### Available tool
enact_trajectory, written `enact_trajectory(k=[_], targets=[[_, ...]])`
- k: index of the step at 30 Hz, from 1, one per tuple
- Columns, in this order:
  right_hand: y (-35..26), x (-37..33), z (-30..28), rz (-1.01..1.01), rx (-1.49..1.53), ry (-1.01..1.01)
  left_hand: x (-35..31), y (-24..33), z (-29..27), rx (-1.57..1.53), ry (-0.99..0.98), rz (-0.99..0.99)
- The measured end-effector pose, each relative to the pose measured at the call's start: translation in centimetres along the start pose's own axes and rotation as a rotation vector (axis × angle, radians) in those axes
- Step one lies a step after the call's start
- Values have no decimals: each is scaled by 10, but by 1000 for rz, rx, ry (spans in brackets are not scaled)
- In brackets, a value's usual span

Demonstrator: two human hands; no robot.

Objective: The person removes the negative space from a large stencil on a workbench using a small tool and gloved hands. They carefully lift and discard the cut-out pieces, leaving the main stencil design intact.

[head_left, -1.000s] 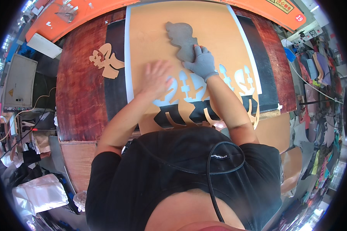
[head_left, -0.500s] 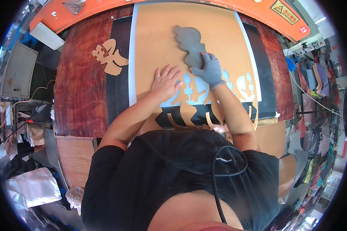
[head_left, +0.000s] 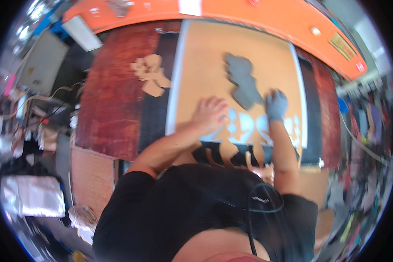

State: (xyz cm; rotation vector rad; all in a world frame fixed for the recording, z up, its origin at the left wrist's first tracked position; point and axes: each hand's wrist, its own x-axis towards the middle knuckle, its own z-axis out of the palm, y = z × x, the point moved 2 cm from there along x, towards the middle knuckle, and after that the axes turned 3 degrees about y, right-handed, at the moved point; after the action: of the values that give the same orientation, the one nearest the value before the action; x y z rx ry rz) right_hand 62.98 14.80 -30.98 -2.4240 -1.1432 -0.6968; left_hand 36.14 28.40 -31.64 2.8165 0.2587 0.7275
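Note:
A tan sheet (head_left: 205,56) lies over a white board (head_left: 175,87) on the table. On the sheet rests a dark grey, wavy-edged flat block (head_left: 241,78), tilted with its lower end toward me. My bare left hand (head_left: 210,114) lies on the sheet left of the block's lower end, fingers spread. My right hand (head_left: 277,105), in a grey glove, is just right of the block's lower end, also on the sheet; its fingers look slightly apart though blurred, and nothing shows in them. White shows through cut-out openings (head_left: 244,124) along the sheet's near edge.
Loose tan cut pieces (head_left: 153,76) lie to the left, over dark red boards (head_left: 109,100) and a black strip (head_left: 155,118). An orange machine beam (head_left: 231,17) crosses the far side. A silvery package (head_left: 32,196) is low on the left.
My right hand has come off the grey block and moved to its right side. The whole view has shifted and is blurred; my left hand stays on the sheet.

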Motion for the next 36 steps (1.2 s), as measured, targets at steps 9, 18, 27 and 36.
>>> enact_trajectory(k=[9,18,27,36], targets=[[-6,17,7,-19,66,40,14,-1,-9,7,-17,-61],[0,28,14,9,67,-22,25,-8,-5,23,-91,-85],[-2,40,17,34,67,-77,34,-16,0,21,-24,-75],[-2,53,22,51,66,-123,43,-24,7,10,80,-51]])
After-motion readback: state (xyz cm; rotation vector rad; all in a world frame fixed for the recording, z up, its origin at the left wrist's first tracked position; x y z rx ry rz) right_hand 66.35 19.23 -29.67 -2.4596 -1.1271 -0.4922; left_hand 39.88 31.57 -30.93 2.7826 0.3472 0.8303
